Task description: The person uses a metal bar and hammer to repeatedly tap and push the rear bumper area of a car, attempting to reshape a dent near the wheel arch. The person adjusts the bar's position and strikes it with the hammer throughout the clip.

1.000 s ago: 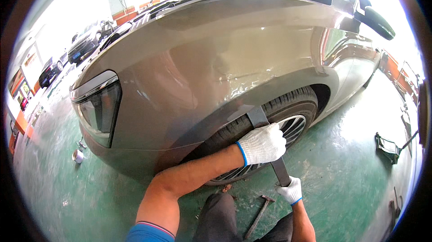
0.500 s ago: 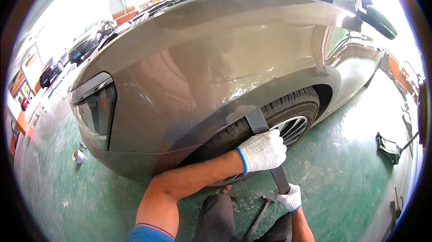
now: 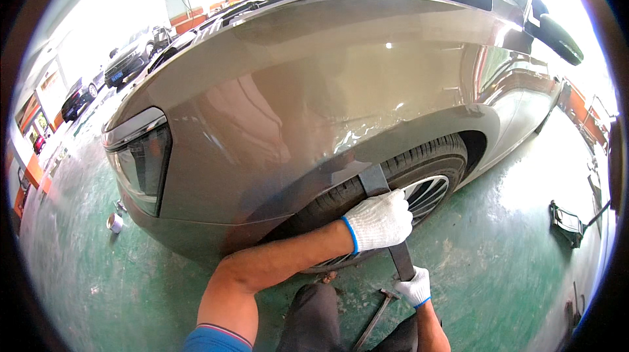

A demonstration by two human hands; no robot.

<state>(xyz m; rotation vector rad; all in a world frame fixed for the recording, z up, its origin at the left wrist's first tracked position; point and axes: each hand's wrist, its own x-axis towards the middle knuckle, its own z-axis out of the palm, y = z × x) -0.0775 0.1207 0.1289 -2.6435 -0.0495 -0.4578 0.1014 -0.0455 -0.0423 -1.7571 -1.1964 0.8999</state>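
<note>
Could crease fender (image 3: pixel 314 83) by levering too hard at arch edge (image 3: pixel 419 129). Could scuff tyre (image 3: pixel 426 159) by slipping off there. Holding bar (image 3: pixel 401 261) slantwise from arch edge down across tyre; can't tell if hooked behind. Could strike hammer (image 3: pixel 373 320) below by dropping bar. Grasping bar mid-length with left hand (image 3: pixel 380 221), at bottom end with right hand (image 3: pixel 414 287); could skid by loosening either.

The left hand (image 3: pixel 378 222) and right hand (image 3: pixel 414 287) wear white knitted gloves (image 3: pixel 367 226) with blue-edged cuffs (image 3: pixel 350 234), alongside dark trousers (image 3: pixel 311 318) and a short blue sleeve (image 3: pixel 217 341) with thin dark-and-reddish trim.
</note>
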